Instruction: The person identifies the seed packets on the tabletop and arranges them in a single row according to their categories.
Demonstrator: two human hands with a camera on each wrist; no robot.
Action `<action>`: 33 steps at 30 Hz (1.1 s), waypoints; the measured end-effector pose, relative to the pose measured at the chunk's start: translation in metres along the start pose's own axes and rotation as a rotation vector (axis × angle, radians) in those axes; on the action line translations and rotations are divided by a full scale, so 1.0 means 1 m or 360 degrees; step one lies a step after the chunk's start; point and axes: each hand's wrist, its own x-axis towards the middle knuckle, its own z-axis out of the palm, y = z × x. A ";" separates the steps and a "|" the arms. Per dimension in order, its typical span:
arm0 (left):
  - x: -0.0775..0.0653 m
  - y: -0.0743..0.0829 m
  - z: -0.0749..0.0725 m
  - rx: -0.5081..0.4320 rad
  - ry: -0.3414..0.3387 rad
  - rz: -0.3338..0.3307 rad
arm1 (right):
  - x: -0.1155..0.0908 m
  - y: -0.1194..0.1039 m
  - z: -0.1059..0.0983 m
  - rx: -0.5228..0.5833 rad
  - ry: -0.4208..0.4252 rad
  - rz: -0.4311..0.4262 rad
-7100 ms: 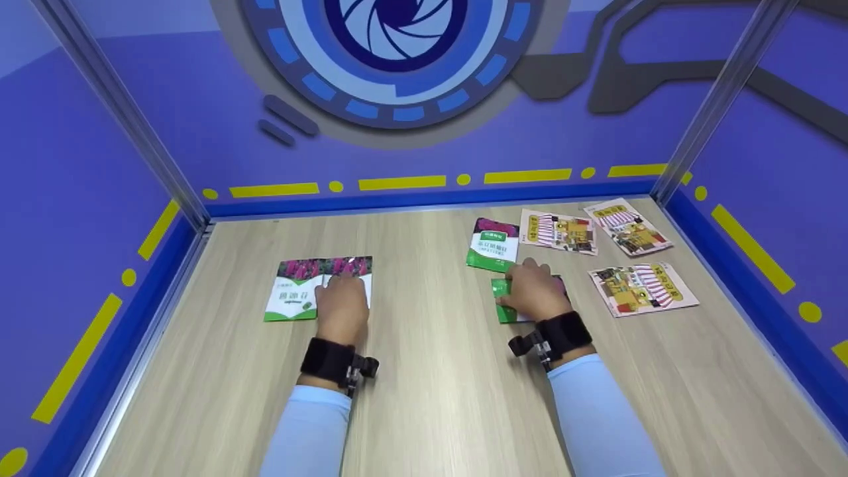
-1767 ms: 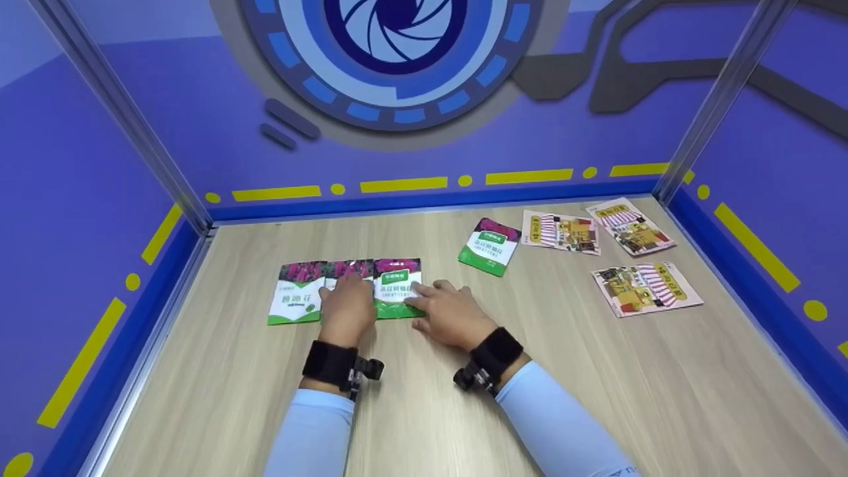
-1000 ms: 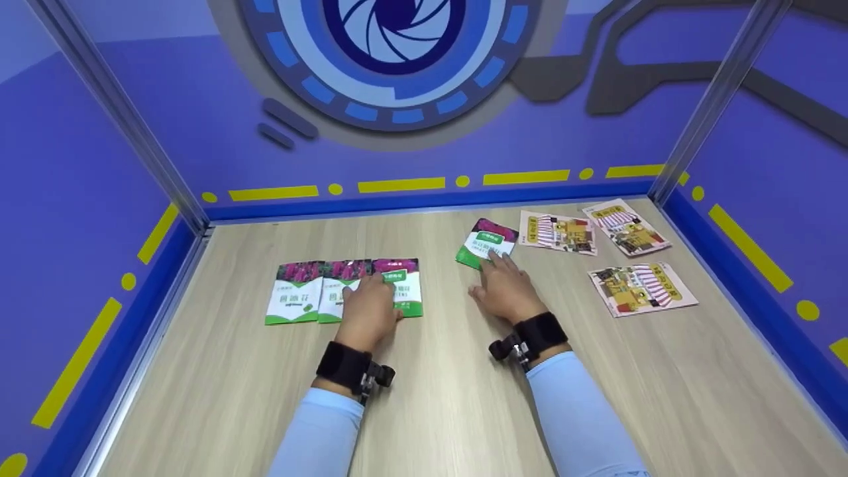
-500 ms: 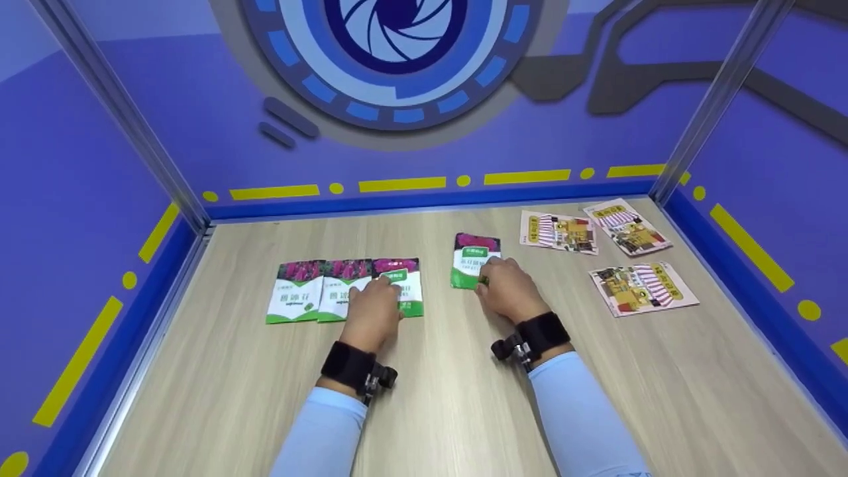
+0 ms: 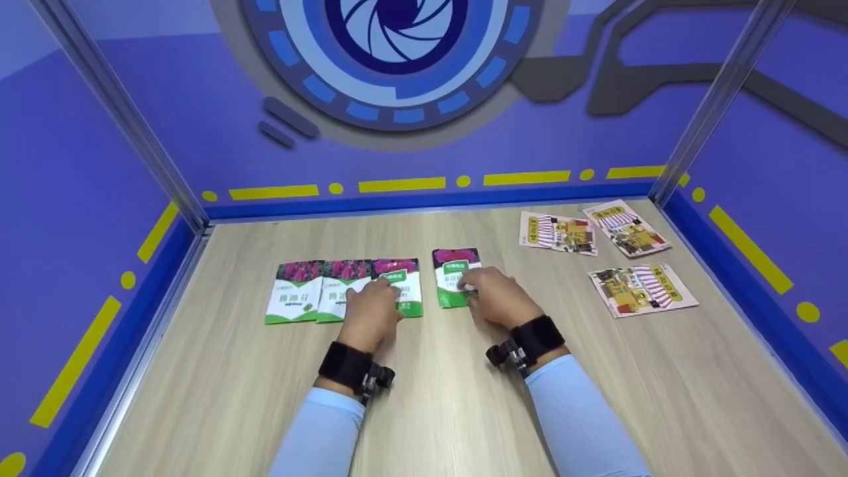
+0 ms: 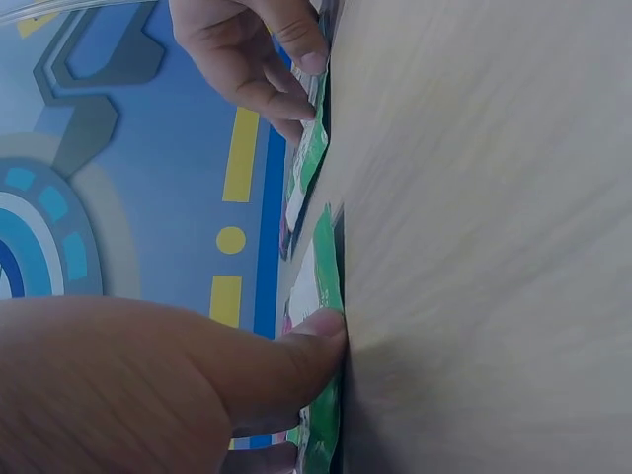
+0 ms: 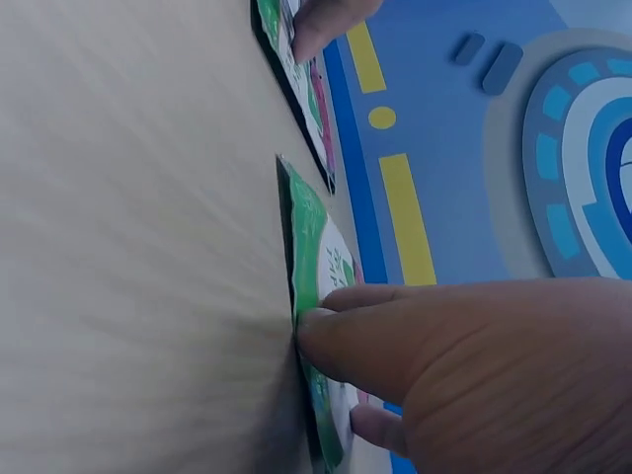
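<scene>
Three flower seed packets lie edge to edge in a row at left on the wooden table: a left packet (image 5: 291, 295), a middle packet (image 5: 333, 295) and a right packet (image 5: 411, 295). My left hand (image 5: 371, 315) holds the right one, thumb at its green near edge (image 6: 324, 252) and fingers on top. A short gap to the right lies a fourth seed packet (image 5: 456, 268), white and green with magenta flowers. My right hand (image 5: 500, 298) pinches its right side, the thumb at the green near edge (image 7: 308, 237) and fingers over its face.
Three pale pink packets with a striped awning print lie at the back right: one sideways (image 5: 560, 233), one tilted in the corner (image 5: 628, 228) and one nearer (image 5: 642, 290). Blue-purple panels (image 5: 411, 159) wall the table on the back and both sides.
The third seed packet joined the left row. My left hand shifted right onto it. My right hand took the fourth packet from the back and slid it left and nearer, straightening it.
</scene>
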 end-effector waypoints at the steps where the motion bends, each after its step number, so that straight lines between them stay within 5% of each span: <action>1: 0.000 0.000 0.000 -0.0002 0.0003 -0.0001 | 0.000 -0.002 0.000 -0.0005 -0.0013 -0.0011; 33: -0.001 -0.001 0.001 -0.0012 0.0007 -0.0005 | -0.001 -0.020 0.011 -0.0088 -0.0021 -0.0201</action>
